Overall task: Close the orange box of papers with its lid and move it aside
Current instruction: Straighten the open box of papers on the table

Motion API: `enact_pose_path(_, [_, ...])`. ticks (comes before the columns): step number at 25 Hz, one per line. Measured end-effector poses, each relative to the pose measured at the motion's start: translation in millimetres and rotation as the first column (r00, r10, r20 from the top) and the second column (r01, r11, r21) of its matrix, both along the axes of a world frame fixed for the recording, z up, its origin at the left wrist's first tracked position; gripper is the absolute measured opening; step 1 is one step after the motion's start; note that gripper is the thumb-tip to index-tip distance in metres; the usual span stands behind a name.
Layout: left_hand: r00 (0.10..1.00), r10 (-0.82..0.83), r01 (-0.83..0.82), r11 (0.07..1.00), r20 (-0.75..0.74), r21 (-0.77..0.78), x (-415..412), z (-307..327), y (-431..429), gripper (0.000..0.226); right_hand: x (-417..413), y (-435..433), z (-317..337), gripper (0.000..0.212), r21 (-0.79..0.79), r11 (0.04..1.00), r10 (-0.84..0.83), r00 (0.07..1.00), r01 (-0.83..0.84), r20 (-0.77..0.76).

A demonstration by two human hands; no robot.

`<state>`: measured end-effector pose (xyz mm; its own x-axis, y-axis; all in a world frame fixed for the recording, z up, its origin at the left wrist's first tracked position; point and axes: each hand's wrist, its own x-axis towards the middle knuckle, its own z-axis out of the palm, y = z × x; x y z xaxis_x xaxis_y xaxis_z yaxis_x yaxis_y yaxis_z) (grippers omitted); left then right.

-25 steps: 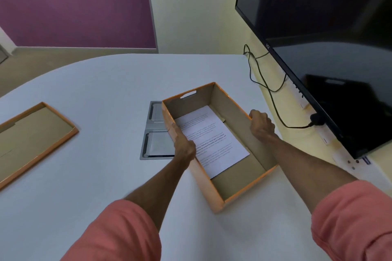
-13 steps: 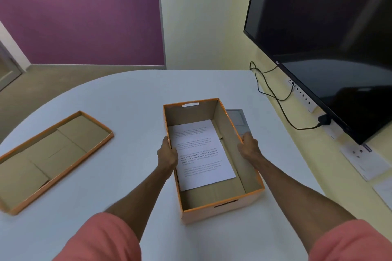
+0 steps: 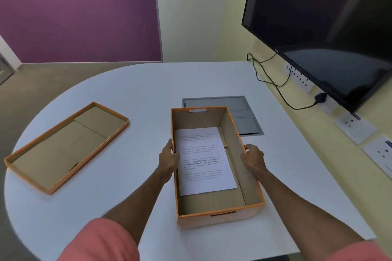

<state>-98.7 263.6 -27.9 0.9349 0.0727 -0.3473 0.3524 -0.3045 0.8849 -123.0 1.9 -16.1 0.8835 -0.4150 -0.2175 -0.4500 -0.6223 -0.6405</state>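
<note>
The orange box [image 3: 219, 217] stands open on the white table [image 3: 137, 95] in front of me, long side pointing away. A printed white paper [image 3: 204, 160] lies flat on its floor. My left hand [image 3: 168, 158] grips the box's left wall and my right hand [image 3: 252, 158] grips the right wall, both near the middle. The orange lid [image 3: 65, 146] lies upside down on the table at the left, well apart from the box.
A grey metal hatch [image 3: 244, 116] is set in the table just behind and right of the box. A large dark screen [image 3: 322, 27] hangs on the right wall, with a black cable [image 3: 275, 85] and wall sockets [image 3: 300, 77] below it. The table's rounded edge curves at left.
The box has been turned from a slanted pose to lie straight in front of me and shifted off the grey hatch. Both hands stayed on its side walls.
</note>
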Motion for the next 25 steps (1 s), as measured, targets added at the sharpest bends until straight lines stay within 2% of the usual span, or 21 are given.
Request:
enact_pose_path(7, [0.998,0.022,-0.021,0.999,-0.051,0.032,-30,-15,11,0.06,-27,12,-11,0.026,-0.003,1.0,0.002,1.0,-0.002,-0.003])
enact_pose_path(13, [0.999,0.019,-0.015,0.996,-0.05,0.086,-34,-16,8,0.058,-31,13,-18,0.033,0.0,1.0,0.031,0.999,-0.031,-0.026])
enact_pose_path(16, [0.999,0.008,-0.002,0.991,-0.048,0.133,-35,-13,6,0.061,-29,12,-18,0.022,-0.031,0.998,0.054,0.998,-0.055,-0.026])
enact_pose_path(17, [0.999,0.004,0.003,0.99,-0.052,0.14,-34,-11,6,0.062,-28,13,-17,0.022,-0.057,0.996,0.069,0.997,-0.071,-0.036])
enact_pose_path(20, [0.999,0.005,0.003,0.981,-0.04,0.194,-33,-1,6,0.065,-21,19,-9,0.045,-0.221,0.965,0.131,0.99,-0.138,-0.046])
enact_pose_path(25, [0.999,-0.04,0.025,0.939,0.036,0.343,-31,16,26,0.062,1,40,6,0.055,-0.474,0.822,0.382,0.923,-0.316,0.046])
